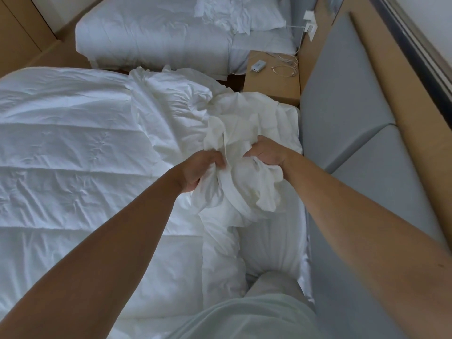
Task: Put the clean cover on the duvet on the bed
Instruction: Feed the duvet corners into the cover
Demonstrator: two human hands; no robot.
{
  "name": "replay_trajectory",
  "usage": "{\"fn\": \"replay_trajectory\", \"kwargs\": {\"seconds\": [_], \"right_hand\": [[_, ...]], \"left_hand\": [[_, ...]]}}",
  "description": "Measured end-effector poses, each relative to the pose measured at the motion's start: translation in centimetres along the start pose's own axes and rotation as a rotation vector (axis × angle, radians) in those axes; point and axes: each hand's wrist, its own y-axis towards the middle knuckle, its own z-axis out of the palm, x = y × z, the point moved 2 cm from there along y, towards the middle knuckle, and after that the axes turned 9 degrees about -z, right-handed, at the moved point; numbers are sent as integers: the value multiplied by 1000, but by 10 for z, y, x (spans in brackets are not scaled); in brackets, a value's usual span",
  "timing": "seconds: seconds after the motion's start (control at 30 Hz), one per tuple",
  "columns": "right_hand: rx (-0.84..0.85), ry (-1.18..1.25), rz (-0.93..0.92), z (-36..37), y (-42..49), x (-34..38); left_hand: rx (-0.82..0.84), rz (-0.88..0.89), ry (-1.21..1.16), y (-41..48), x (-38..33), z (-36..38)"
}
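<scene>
I saw the cover [244, 172] bunched in a ridge on the duvet [73, 155], its length running parallel to the headboard [342, 118] and just beside it; it lay directly ahead of both hands; the left hand [198, 170] and the right hand [266, 152] each clutched a fistful, close together, the right nearer the headboard; both arms reached out straight.

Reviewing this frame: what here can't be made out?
All in the head view.
- Fingertips of the left hand and right hand: buried in the bunched cover.
- Cover's opening: lost among its folds.
- Duvet: far side cut off by the left frame edge.
- Small white device on the nightstand: too small to identify.
</scene>
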Motion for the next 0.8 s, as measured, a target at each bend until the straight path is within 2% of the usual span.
{"fn": "replay_trajectory", "kwargs": {"seconds": [0.17,0.3,0.5,0.57,0.67,0.8], "right_hand": [[236,-27,126,20,-14,-3],[408,29,295,28,-21,-12],[496,-237,503,32,-23,-8],[522,-248,536,35,-25,-8],[371,-195,422,24,-24,-9],[154,91,281,5,-20,-10]], "left_hand": [[-198,109,-38,-1,-9,3],[-225,114,-25,-6,-9,10],[-205,77,19,-8,4,8],[-213,50,18,-4,8,5],[-177,76,12,-2,5,-5],[42,-26,175,1,5,-13]]}}
